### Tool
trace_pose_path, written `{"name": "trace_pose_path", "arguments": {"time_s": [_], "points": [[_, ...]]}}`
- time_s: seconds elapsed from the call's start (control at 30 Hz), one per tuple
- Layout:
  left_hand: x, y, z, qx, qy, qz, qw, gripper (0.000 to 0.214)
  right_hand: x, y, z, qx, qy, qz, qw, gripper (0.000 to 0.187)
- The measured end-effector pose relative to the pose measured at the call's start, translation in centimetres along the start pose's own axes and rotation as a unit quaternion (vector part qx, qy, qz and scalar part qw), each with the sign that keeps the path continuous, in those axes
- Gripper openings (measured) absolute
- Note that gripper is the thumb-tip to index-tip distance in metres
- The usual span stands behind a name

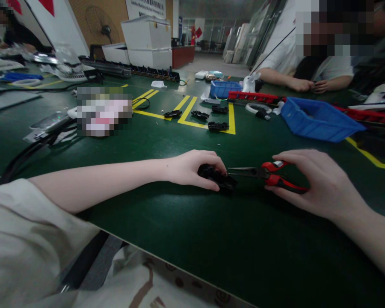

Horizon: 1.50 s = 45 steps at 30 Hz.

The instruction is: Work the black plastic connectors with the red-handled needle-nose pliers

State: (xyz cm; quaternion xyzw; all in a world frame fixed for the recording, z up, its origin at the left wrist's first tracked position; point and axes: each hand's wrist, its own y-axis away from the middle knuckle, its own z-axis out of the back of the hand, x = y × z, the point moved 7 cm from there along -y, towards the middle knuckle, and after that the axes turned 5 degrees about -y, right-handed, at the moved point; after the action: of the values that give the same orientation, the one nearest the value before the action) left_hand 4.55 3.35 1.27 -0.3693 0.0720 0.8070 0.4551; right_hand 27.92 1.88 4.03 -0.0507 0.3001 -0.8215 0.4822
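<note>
My left hand point(192, 169) is closed around a small black plastic part point(218, 179) that rests on the green table point(167, 214). My right hand point(317, 182) grips red-handled pliers point(269, 173) by the handles. The dark jaws of the pliers point left and reach the black part held by my left hand. Both forearms lie low over the table.
Several more black parts point(217, 125) lie inside yellow tape lines point(186, 112) farther back. A blue bin point(319, 119) stands at the right and a smaller blue tray point(223, 88) behind. Another person's hands point(308, 85) rest at the far right. Cables and a device point(49, 122) lie at left.
</note>
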Motion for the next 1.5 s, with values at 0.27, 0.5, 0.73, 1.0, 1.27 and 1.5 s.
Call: {"name": "trace_pose_path", "arguments": {"time_s": [0.27, 0.5, 0.73, 1.0, 1.27, 1.5], "points": [[-0.1, 0.1, 0.1, -0.031, -0.021, -0.004, 0.999, 0.030, -1.0, 0.1, -1.3, 0.077, -0.058, -0.077, 0.992, 0.050], [-0.2, 0.1, 0.1, -0.033, -0.030, 0.009, 0.999, 0.029, -0.6, 0.2, -1.4, 0.088, -0.069, -0.092, 0.989, 0.046], [-0.1, 0.1, 0.1, -0.040, -0.033, -0.001, 0.999, 0.028, 0.1, 0.0, -1.1, 0.075, -0.062, -0.073, 0.993, 0.039], [-0.2, 0.1, 0.1, -0.038, -0.027, -0.003, 0.999, 0.029, 0.0, 0.1, -1.2, 0.079, -0.070, -0.082, 0.991, 0.037], [-0.2, 0.1, 0.0, -0.034, -0.049, 0.000, 0.998, 0.032, -0.1, -0.3, -1.5, 0.111, -0.085, -0.088, 0.986, 0.039], [-1.3, 0.4, 0.0, -0.051, -0.101, -0.048, 0.992, 0.041, -0.6, 0.0, -1.6, 0.114, -0.086, -0.095, 0.985, 0.040]]}}
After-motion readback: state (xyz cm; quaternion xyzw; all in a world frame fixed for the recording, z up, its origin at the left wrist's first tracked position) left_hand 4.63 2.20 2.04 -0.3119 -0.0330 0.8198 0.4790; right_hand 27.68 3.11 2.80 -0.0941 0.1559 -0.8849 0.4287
